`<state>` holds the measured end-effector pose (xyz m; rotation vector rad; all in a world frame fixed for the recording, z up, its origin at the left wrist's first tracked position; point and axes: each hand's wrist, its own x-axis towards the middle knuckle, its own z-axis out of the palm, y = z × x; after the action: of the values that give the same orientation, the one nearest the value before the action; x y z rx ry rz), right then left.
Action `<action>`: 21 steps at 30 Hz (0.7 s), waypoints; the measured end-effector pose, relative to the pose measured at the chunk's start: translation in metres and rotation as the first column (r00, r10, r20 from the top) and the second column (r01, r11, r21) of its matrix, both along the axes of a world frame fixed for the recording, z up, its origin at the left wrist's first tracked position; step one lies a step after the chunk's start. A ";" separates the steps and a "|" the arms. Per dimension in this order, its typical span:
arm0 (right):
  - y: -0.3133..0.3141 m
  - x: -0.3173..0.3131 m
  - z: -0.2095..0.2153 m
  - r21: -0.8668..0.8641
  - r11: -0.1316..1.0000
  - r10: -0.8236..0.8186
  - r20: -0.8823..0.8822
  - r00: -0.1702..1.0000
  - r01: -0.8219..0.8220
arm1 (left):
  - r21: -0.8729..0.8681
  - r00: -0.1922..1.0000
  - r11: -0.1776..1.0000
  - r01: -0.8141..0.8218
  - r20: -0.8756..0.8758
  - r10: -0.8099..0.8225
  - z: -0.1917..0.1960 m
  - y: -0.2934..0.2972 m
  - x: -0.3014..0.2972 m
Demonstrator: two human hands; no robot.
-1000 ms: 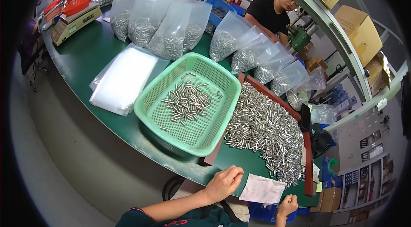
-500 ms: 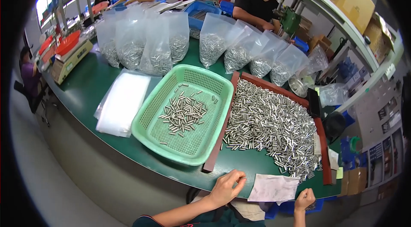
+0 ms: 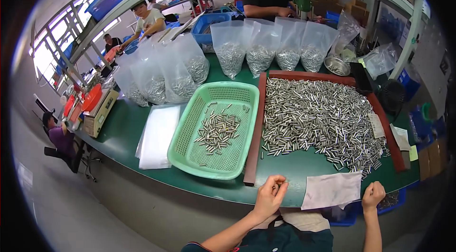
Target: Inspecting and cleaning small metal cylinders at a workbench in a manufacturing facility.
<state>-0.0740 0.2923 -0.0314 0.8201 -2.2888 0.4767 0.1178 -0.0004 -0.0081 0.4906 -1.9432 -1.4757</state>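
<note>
two hands at the near edge of the green tabletop (image 3: 128, 128), head view. left hand (image 3: 269, 196): fingers (image 3: 280, 186) curled narrow, tips pinched together on what looks like a small metal pin, too small to confirm. right hand (image 3: 373, 194): closed in a fist just off the near right edge; contents cannot be told. white cloth (image 3: 331, 189): lies flat on the near edge between the two hands, its right corner near the fist. heap of small metal pins (image 3: 318, 119): beyond the fingers, spread across the right half of the tabletop inside a brown wooden frame (image 3: 254, 142). green mesh basket (image 3: 190, 152): left of the frame, a small pile of pins in its middle. clear plastic sheets (image 3: 157, 135): left of the basket. bags of pins (image 3: 266, 52): standing along the far edge. weighing scale (image 3: 97, 112): left end. room: workshop, other people at benches beyond.
</note>
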 end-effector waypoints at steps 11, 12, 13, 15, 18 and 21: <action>-0.003 0.002 0.003 -0.027 0.997 0.073 -0.024 0.997 -0.073 | 0.047 0.999 0.998 -0.037 -0.011 0.038 -0.007 0.002 0.001; -0.005 0.002 0.005 -0.028 0.997 0.065 -0.027 0.998 -0.066 | 0.053 0.998 0.997 -0.053 -0.036 0.055 -0.003 0.002 -0.001; -0.007 0.001 0.008 -0.026 0.997 0.069 -0.024 0.997 -0.069 | 0.029 0.998 0.998 -0.050 -0.032 0.051 -0.001 0.001 -0.002; -0.006 0.001 0.010 -0.025 0.997 0.067 -0.023 0.997 -0.067 | -0.006 0.998 0.998 -0.058 -0.001 0.058 0.004 0.003 0.001; -0.009 0.000 0.007 -0.036 0.995 0.089 -0.012 0.996 -0.089 | -0.030 0.995 0.996 -0.088 0.046 0.089 0.000 0.004 -0.001; -0.007 0.000 0.012 -0.023 0.999 0.046 0.010 0.999 -0.046 | -0.048 0.994 0.993 -0.105 0.027 0.106 0.001 0.009 -0.009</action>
<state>-0.0743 0.2858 -0.0196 0.8624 -2.2742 0.5286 0.1085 0.0087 -0.0067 0.5888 -1.9391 -1.3615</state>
